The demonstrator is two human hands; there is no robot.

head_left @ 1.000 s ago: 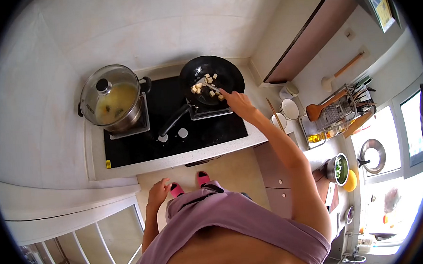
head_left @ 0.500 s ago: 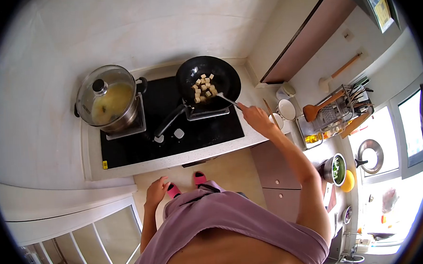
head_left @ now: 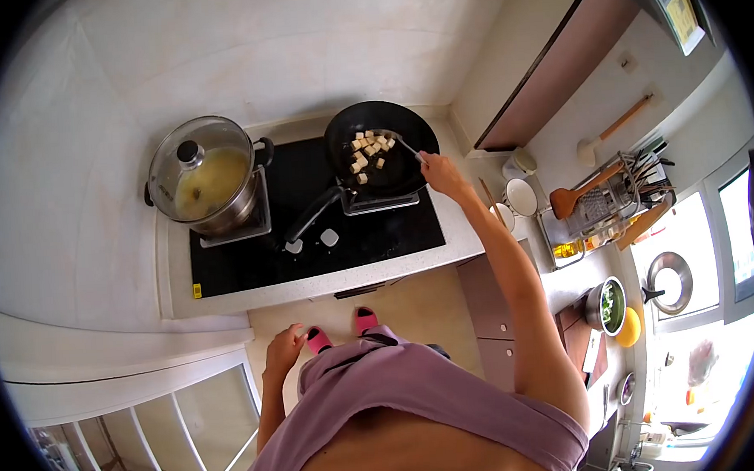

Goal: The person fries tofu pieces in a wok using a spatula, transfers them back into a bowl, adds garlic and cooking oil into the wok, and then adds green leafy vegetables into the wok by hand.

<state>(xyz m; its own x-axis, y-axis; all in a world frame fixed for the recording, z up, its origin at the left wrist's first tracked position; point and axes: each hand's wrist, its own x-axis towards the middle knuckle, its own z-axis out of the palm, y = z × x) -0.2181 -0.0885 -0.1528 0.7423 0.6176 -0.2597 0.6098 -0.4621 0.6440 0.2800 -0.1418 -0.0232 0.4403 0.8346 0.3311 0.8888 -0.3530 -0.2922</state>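
Note:
My right hand is closed round the handle of a metal spatula, whose head lies among pale cubes in the black wok. The wok rests on the right burner, its handle pointing down and left. My left hand hangs low beside my body, away from the stove, with fingers curled loosely and nothing visible in them. On the left burner stands a steel pot with a glass lid, and yellowish liquid shows through it.
Right of the stove are a white bowl, chopsticks and a utensil rack. Farther along sit a metal bowl of greens and a yellow round object. A white railing stands at lower left.
The spatula has moved from the wok's left part to its lower right edge, then up to the upper right of the cubes. The cubes have shifted about. My left hand stays low.

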